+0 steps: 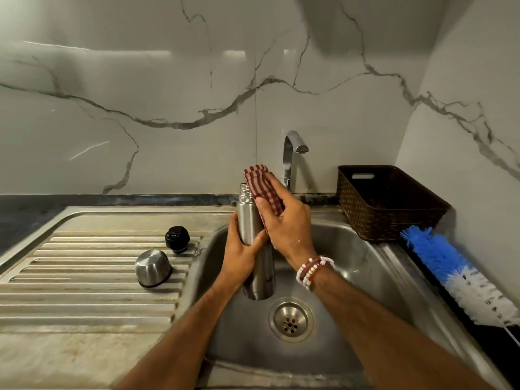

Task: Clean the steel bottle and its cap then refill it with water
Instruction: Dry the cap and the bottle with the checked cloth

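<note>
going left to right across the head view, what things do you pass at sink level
steel cup lid → black cap → steel bottle held over the sink, with the checked cloth at its top → brown basket → blue and white bottle brush

To your right, a dark woven basket (389,204) stands on the counter beside the sink (365,249), against the marble wall (168,94). A blue-and-white bottle brush (461,274) lies just in front of the basket, along the sink's right edge.
</note>
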